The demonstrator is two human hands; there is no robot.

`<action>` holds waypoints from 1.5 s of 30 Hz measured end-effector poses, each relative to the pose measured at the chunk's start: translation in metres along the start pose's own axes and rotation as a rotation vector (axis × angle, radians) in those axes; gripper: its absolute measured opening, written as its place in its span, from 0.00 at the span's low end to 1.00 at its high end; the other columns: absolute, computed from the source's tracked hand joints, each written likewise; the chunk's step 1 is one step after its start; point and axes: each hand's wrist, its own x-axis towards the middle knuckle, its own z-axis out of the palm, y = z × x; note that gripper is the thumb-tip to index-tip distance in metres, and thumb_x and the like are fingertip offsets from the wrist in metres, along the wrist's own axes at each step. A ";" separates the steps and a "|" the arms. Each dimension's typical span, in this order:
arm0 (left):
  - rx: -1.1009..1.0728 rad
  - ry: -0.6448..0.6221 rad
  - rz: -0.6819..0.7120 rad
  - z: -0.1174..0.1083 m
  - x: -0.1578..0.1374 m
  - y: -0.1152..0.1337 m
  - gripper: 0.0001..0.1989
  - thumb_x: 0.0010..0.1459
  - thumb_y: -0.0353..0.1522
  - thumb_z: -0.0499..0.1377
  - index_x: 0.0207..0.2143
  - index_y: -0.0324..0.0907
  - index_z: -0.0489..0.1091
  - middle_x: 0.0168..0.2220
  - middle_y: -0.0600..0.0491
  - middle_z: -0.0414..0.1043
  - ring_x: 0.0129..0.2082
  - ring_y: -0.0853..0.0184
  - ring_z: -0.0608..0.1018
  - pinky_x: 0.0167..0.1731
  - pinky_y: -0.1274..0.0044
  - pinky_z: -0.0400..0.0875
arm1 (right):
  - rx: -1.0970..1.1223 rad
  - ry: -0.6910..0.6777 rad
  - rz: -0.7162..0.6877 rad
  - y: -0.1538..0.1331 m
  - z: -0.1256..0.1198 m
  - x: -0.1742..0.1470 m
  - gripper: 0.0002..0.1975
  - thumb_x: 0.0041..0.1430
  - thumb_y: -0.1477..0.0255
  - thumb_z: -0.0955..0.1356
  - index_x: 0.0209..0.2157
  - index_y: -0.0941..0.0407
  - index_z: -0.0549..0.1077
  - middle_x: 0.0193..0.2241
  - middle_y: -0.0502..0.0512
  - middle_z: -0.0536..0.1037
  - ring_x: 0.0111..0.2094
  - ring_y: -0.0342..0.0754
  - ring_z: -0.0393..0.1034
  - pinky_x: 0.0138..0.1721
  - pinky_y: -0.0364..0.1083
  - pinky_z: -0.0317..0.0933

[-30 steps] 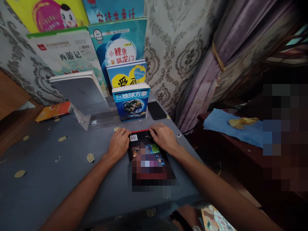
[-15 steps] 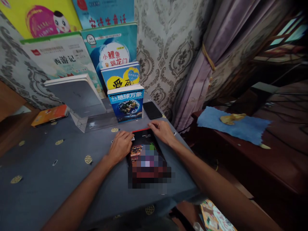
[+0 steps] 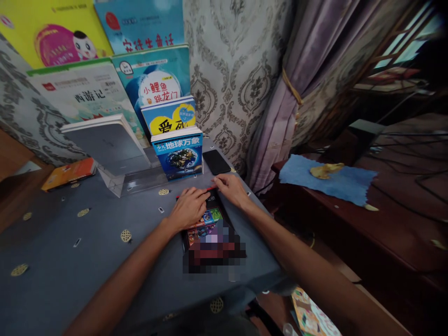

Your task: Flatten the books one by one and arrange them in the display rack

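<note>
A dark book [image 3: 226, 219] with a red top edge and colourful cover pictures lies on the table, its lower part blurred by pixels. My left hand [image 3: 191, 207] rests flat across the upper left of its cover, fingers stretched toward the top right corner. At that corner is my right hand [image 3: 229, 189], its thumb and forefinger drawn together on the book's edge and the other fingers curled under. Just beyond the hands lies a black phone [image 3: 217, 162]. Left of the phone stands a blue book with a globe on it [image 3: 180, 158].
A clear plastic stand [image 3: 140, 181] holds several upright books, one with a grey back [image 3: 108, 144]. An orange book [image 3: 70, 173] lies at the left. Right of the table, a blue cloth [image 3: 325, 179] lies on dark red furniture [image 3: 350, 224]. A purple curtain [image 3: 283, 93] hangs behind.
My left hand has slid right and over the cover, from the book's left edge toward its top right corner. My right hand stays at that corner. The view has shifted slightly.
</note>
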 end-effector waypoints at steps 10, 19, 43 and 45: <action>0.116 -0.046 -0.019 0.006 0.013 0.017 0.22 0.66 0.28 0.49 0.61 0.39 0.66 0.58 0.47 0.70 0.52 0.57 0.69 0.50 0.63 0.66 | 0.117 -0.008 0.024 -0.002 -0.002 0.000 0.13 0.66 0.71 0.64 0.34 0.57 0.79 0.32 0.56 0.84 0.32 0.49 0.77 0.35 0.43 0.65; 0.129 -0.057 -0.017 0.006 0.011 0.019 0.22 0.66 0.28 0.49 0.61 0.38 0.65 0.55 0.45 0.72 0.51 0.56 0.70 0.48 0.63 0.65 | 0.086 0.048 -0.016 -0.006 -0.001 -0.005 0.14 0.67 0.70 0.62 0.37 0.56 0.79 0.32 0.56 0.84 0.35 0.50 0.78 0.37 0.43 0.66; -0.012 -0.066 0.075 0.005 0.002 0.019 0.20 0.71 0.37 0.48 0.59 0.40 0.68 0.58 0.46 0.72 0.57 0.58 0.70 0.58 0.63 0.61 | 0.105 0.026 0.064 -0.003 0.002 -0.001 0.13 0.66 0.71 0.63 0.37 0.57 0.80 0.32 0.55 0.85 0.38 0.50 0.78 0.39 0.43 0.67; -0.033 -0.075 0.104 0.003 -0.003 0.022 0.20 0.71 0.37 0.48 0.59 0.40 0.68 0.58 0.46 0.72 0.58 0.59 0.70 0.59 0.63 0.61 | 0.129 0.027 0.077 -0.003 0.002 -0.001 0.13 0.66 0.72 0.63 0.37 0.57 0.80 0.32 0.55 0.85 0.38 0.50 0.79 0.39 0.44 0.67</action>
